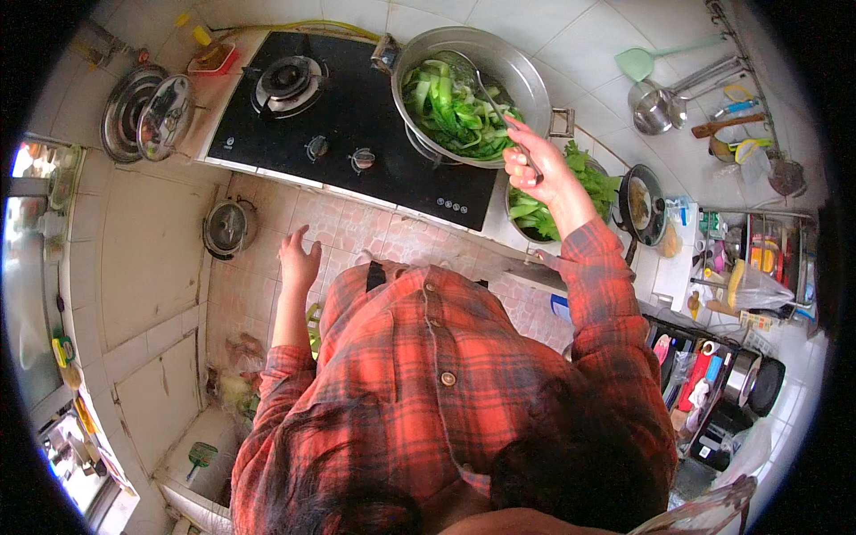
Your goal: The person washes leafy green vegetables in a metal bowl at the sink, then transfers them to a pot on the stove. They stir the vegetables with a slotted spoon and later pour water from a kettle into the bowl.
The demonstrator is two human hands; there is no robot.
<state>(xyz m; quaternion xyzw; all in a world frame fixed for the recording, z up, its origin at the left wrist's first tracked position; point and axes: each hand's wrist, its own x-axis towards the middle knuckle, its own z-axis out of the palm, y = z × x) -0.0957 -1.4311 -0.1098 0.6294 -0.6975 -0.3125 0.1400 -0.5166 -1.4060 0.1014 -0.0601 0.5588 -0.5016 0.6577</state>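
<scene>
My right hand (pixel 536 162) grips the handle of a metal ladle (pixel 491 97) over the near right rim of a large metal pot (pixel 528 73). The ladle's head is among green leafy vegetables (pixel 445 110) lying in liquid in the pot, and part of it is hidden there. The pot stands on the right burner of a black glass gas cooktop (pixel 394 180). Past my right wrist sits a container of raw leafy greens (pixel 592 180), partly covered by my forearm. My left hand (pixel 299 259) hangs over the tiled floor with its fingers apart, holding nothing.
A bare left burner (pixel 289 79) is beside the pot. Metal lids (pixel 166 119) lean at the far left. A frying pan (pixel 642 204) is right of the greens. Ladles and a green spatula (pixel 635 63) hang on the wall. A lidded pot (pixel 226 227) is low at left.
</scene>
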